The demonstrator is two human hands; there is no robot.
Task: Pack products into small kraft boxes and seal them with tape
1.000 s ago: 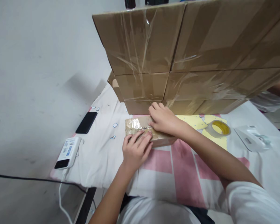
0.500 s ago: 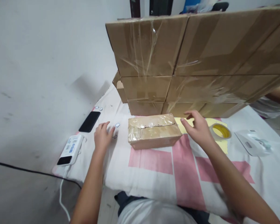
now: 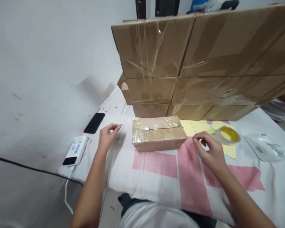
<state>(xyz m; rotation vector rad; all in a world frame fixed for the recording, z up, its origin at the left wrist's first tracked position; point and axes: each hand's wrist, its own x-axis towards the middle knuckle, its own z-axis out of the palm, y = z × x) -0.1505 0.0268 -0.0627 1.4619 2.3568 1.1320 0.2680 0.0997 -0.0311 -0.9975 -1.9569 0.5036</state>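
A small cardboard box (image 3: 158,133) wrapped in clear tape lies on the white and pink cloth (image 3: 156,164). My left hand (image 3: 107,136) is to the left of the box, apart from it, its fingertips pinched on a small white sticker (image 3: 120,125). Another small sticker (image 3: 118,138) lies on the cloth just below it. My right hand (image 3: 210,150) hovers at the box's right end, not touching it, fingers curled into a pinch. What they hold, if anything, is too small to make out.
A wall of large taped cartons (image 3: 192,63) stands right behind the box. A tape roll (image 3: 226,134) rests on a yellow sheet (image 3: 197,126) to the right, with a white packet (image 3: 261,146) beyond. A black phone (image 3: 94,123) and a white cabled device (image 3: 76,150) lie left.
Both hands have come off the box top. The left went out to the stickers and pinched one; the right swung to the box's right end and curled into a pinch.
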